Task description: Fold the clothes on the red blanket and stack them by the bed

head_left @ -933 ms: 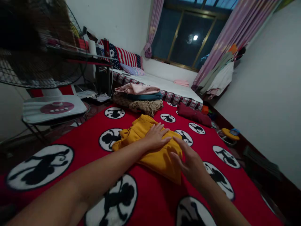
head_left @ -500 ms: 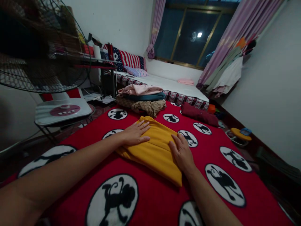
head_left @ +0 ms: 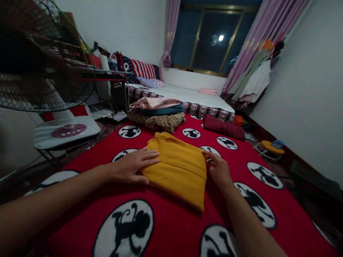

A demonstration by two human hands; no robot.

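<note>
A folded yellow garment [head_left: 177, 164] lies flat on the red blanket [head_left: 171, 228], with a seam running across its top layer. My left hand [head_left: 136, 164] rests along its left edge, fingers stretched out, the fingertips on the cloth and the thumb at the near side. At the far right corner of the garment is my right hand [head_left: 219, 170], its forefinger extended to the cloth edge and the other fingers partly bent and partly hidden. I see no cloth gripped in either hand.
Behind the garment sits a stack of folded clothes [head_left: 158, 110]. A rolled maroon cloth [head_left: 223, 127] lies at the blanket's far right. On the left, a fan [head_left: 65, 125] stands close by. Beyond is a bed [head_left: 182, 91]; a yellow-topped stool [head_left: 272, 147] is at right.
Both hands have slid outward from the top of the yellow garment, the left to its left edge and the right to its right edge. The view has shifted slightly.
</note>
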